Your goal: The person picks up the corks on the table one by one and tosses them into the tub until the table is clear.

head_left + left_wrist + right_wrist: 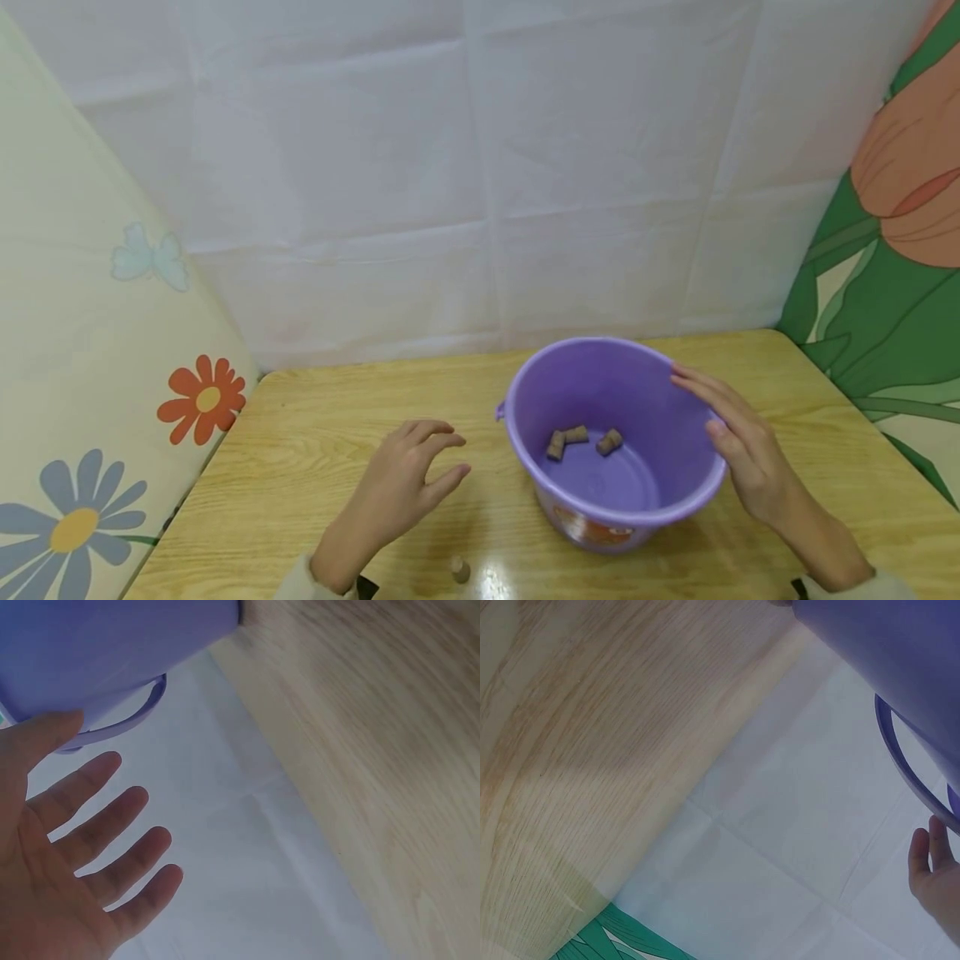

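A purple bucket (615, 492) stands on the wooden table, right of the middle in the head view. Inside it, small brown cork-like cylinders (609, 442) lie on the bottom. My left hand (408, 471) is held to the left of the bucket, apart from it, with fingers spread and nothing in them. At the bucket's right rim is my right hand (753, 454), fingers extended along the edge; whether it presses there I cannot tell. The bucket's handle (909, 769) hangs along its far side, near the right fingertips in the right wrist view. Another small cylinder (461, 570) stands on the table near the front.
The wooden table (337, 408) runs back to a creased white cloth (360, 183). A flower-printed panel (90, 350) borders the left side, and a tulip-printed one (900, 308) the right. An orange label (588, 527) is on the bucket's front.
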`<action>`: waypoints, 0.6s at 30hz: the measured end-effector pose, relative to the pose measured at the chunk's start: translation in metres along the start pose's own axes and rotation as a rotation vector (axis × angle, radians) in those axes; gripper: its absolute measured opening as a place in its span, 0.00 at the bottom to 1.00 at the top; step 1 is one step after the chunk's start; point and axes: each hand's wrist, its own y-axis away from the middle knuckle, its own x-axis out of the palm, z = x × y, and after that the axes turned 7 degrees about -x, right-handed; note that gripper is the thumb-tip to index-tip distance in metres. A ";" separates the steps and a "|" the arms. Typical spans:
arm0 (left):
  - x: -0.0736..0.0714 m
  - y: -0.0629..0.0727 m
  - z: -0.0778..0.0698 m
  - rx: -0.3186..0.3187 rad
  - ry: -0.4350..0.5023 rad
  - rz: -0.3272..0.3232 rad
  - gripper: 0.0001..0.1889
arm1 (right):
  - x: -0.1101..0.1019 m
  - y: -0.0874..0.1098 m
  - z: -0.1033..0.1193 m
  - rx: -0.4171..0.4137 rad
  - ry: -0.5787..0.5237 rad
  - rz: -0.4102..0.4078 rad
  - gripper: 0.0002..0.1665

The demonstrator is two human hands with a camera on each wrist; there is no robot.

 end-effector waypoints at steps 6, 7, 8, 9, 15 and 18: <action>0.002 0.009 0.003 0.000 -0.004 0.052 0.15 | 0.000 -0.001 0.000 -0.005 -0.005 0.000 0.27; 0.002 0.010 0.004 -0.003 0.002 0.064 0.15 | 0.000 -0.001 0.000 -0.005 -0.005 0.000 0.27; 0.002 0.011 0.004 -0.009 0.007 0.079 0.15 | 0.000 -0.001 0.000 -0.006 -0.006 0.001 0.27; 0.002 0.013 0.004 -0.012 0.007 0.089 0.15 | 0.000 -0.001 0.000 -0.008 -0.007 0.001 0.27; 0.004 0.019 0.008 -0.003 0.021 0.127 0.16 | 0.000 -0.001 0.000 -0.001 0.000 0.003 0.28; 0.004 0.022 0.010 0.015 0.029 0.152 0.17 | -0.001 -0.001 0.001 0.013 0.008 0.005 0.28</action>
